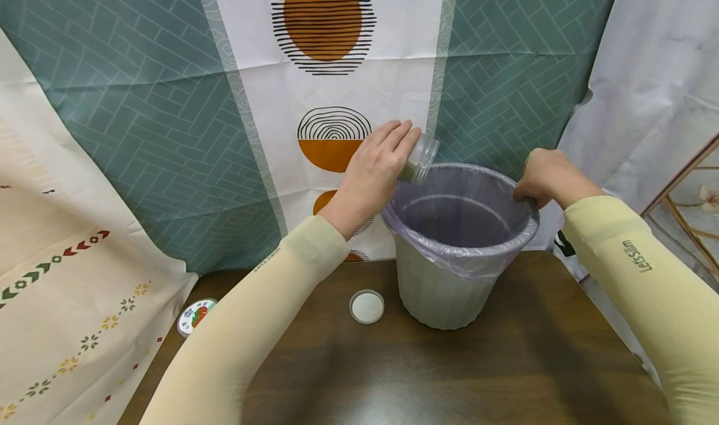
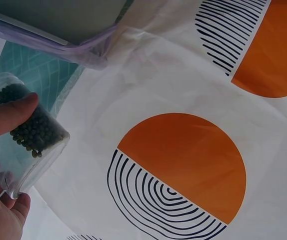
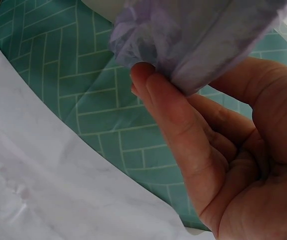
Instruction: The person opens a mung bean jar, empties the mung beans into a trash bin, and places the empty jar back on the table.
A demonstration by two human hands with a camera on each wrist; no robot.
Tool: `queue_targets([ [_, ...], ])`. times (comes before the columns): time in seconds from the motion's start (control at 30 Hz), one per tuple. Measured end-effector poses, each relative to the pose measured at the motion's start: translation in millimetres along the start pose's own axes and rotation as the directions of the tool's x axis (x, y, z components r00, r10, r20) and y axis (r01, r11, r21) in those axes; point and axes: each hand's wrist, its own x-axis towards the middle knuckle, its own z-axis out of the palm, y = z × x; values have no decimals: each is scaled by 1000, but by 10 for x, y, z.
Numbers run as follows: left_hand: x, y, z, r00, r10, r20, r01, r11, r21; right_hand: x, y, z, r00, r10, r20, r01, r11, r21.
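My left hand grips a clear jar that is tipped over the left rim of a trash can. Small green beans lie along the jar's lower side in the left wrist view, with the thumb across the wall. A thin purple bag lines the can and folds over its rim. On the can's right side my right hand holds the bag-covered rim, the thumb and fingers on either side of it in the right wrist view. The can's bottom is too dark to make out.
A round white-topped lid lies on the dark wooden table, left of the can. Farther left is a round container with a printed top, partly behind my left sleeve. A patterned curtain hangs close behind.
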Motion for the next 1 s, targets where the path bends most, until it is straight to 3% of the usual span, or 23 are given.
queue_targets([
  [1.0,-10,15,31,1000,9,8,-9,1000,14,22,6,1,1000,-5,14,5,1000,-15],
])
